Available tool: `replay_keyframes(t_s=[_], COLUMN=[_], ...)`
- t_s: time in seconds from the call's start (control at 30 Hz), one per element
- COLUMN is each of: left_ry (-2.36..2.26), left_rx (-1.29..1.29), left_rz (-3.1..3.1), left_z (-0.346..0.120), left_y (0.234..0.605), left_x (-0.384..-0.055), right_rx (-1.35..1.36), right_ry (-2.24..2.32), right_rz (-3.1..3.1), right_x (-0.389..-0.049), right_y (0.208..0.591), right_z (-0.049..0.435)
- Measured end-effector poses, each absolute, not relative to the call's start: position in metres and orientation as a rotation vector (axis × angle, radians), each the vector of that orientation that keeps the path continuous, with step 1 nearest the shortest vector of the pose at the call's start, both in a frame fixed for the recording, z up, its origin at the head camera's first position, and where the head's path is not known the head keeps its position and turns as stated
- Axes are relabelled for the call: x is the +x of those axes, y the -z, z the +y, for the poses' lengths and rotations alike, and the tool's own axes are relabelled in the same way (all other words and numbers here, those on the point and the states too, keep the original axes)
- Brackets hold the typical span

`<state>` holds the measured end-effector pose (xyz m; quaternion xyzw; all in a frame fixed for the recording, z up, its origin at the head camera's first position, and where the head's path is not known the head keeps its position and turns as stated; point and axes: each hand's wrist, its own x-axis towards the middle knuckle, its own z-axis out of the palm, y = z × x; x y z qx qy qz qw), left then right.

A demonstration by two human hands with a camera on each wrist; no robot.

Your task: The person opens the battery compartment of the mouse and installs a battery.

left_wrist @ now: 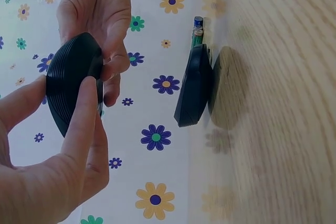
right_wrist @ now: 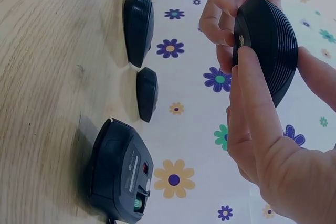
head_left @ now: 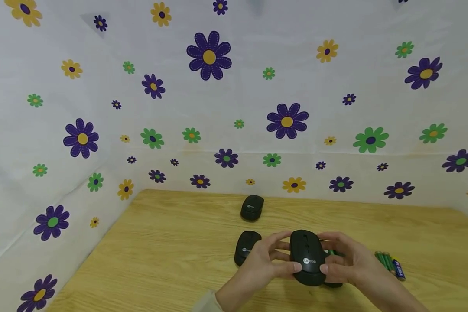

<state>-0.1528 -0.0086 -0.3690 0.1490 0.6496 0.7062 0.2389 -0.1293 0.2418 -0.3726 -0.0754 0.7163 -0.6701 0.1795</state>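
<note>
A black computer mouse is held up above the table, its buttons and pale logo showing in the head view. My left hand pinches its left side between thumb and fingers. Gripping the right side is my right hand, thumb near the logo. Ribbed grooves run along the held mouse's flank in the right wrist view. Below the right hand lies an upturned mouse, mostly hidden in the head view. A green battery shows in its uncovered compartment.
Two more black mice stand upright on the wooden table: one at the back, another beside my left hand. Several loose batteries, mostly green, lie right of my right hand. Flower-patterned cloth hangs behind the table and along its sides.
</note>
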Motion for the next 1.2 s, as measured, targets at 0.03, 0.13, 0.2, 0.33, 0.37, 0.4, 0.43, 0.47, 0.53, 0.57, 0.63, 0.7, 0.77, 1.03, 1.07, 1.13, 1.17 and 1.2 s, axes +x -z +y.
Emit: replay_keyframes(t_s=[0.03,0.13,0.2,0.33,0.37,0.4,0.43,0.47,0.53,0.57,0.63,0.7,0.77,1.03,1.07,1.13,1.17,1.2], left_ry=[-1.933,-1.929,-1.922,-1.915,-1.912,-1.913,-1.912,-1.916,-1.928,-1.936,-1.934,-1.931,-1.931,-1.933,-1.924,-1.904,-1.892,-1.877], left_rx=[0.415,0.441,0.461,0.467,0.467,0.465,0.464,0.466,0.473,0.477,0.488,0.5,0.504,0.488,0.493,0.506,0.517,0.531], left_rz=[1.784,1.799,1.809,1.811,1.812,1.813,1.814,1.808,1.79,1.78,1.77,1.761,1.75,1.752,1.777,1.833,1.865,1.898], left_z=[-0.0086,-0.0086,-0.0079,-0.0102,-0.0106,-0.011,-0.0114,-0.0116,-0.0117,-0.0116,-0.0115,-0.0112,-0.0105,-0.0089,-0.0085,-0.008,-0.0078,-0.0077], left_y=[0.369,0.3689,0.3689,0.3695,0.3698,0.3702,0.3705,0.3708,0.3713,0.3715,0.372,0.3731,0.3744,0.3779,0.3779,0.3779,0.3778,0.3776], left_x=[-0.1521,-0.1514,-0.1515,-0.153,-0.1534,-0.1537,-0.154,-0.1543,-0.155,-0.1553,-0.1558,-0.1562,-0.1563,-0.1574,-0.1572,-0.1572,-0.1574,-0.1577], right_rx=[-0.209,-0.2,-0.192,-0.185,-0.19,-0.2,-0.214,-0.232,-0.267,-0.28,-0.292,-0.297,-0.308,-0.314,-0.326,-0.362,-0.381,-0.4], right_ry=[1.896,1.899,1.904,1.911,1.917,1.923,1.929,1.935,1.938,1.936,1.92,1.905,1.9,1.954,1.948,1.943,1.941,1.94], right_rz=[2.026,2.042,2.045,2.046,2.041,2.035,2.03,2.023,2.012,2.01,2.016,2.016,2.004,1.872,1.871,1.865,1.862,1.858], right_x=[-0.1284,-0.1263,-0.1246,-0.1245,-0.1246,-0.1247,-0.1251,-0.1255,-0.1264,-0.1268,-0.1275,-0.1282,-0.1283,-0.1289,-0.1293,-0.1303,-0.1307,-0.1312], right_y=[0.3727,0.3718,0.3712,0.3719,0.3725,0.3733,0.3739,0.3747,0.376,0.3765,0.3769,0.3768,0.3765,0.3759,0.3761,0.3771,0.3777,0.3782], right_z=[0.2423,0.2423,0.2427,0.2406,0.2403,0.24,0.2399,0.2398,0.24,0.2403,0.2408,0.2417,0.2427,0.2462,0.2464,0.2461,0.2459,0.2456])
